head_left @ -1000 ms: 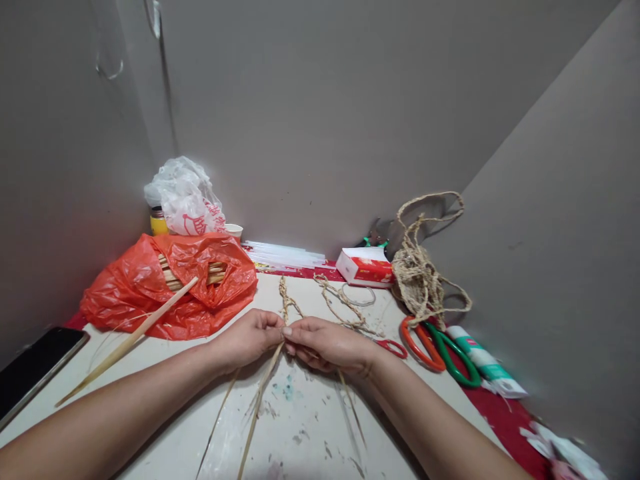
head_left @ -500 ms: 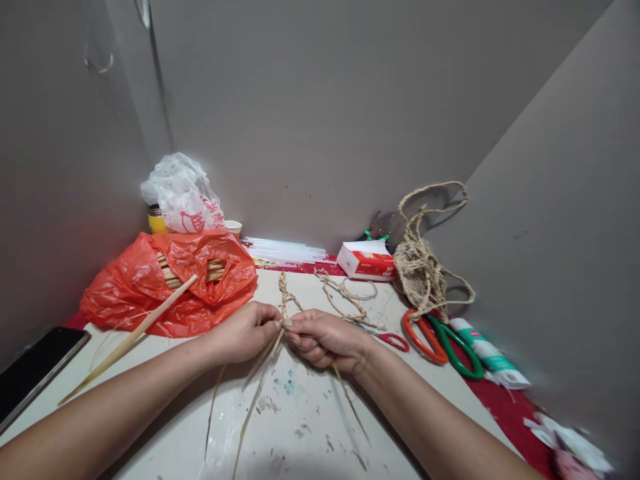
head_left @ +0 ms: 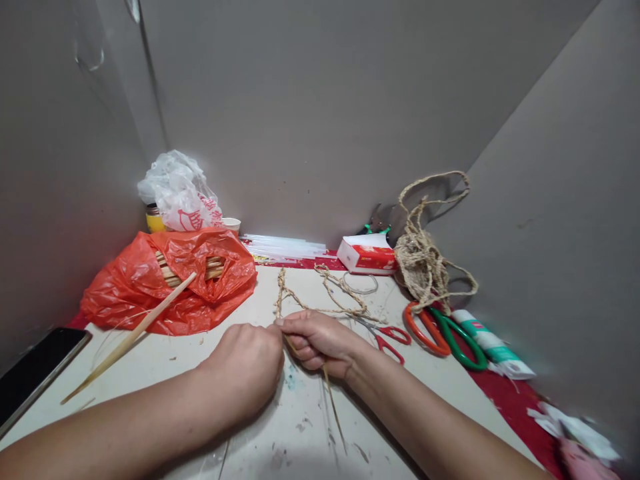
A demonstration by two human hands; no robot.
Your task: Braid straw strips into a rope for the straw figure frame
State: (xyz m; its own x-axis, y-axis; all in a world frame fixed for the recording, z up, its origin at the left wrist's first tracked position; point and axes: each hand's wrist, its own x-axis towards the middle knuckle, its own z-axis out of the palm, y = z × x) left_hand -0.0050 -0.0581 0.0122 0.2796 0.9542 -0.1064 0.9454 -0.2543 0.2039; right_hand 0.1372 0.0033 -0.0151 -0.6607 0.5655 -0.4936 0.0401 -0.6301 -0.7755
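Table (head_left: pixel 295 430), braid (head_left: pixel 281 281) mid-surface.
Bag (head_left: pixel 125 293) left, phone (head_left: pixel 45 365) nearer; straws (head_left: pixel 285 247) behind braid; box (head_left: pixel 370 259) right of straws, rope (head_left: pixel 423 263) right of box.

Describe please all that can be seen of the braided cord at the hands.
The braided cord is thin, tan and rough, like dried plant fibre. Its far part lies on the pale board, extending forward, with a slender side length running toward the right. Its near end meets the pinched thumb and finger of the right hand; the left hand is close by. The grip hides the rest.
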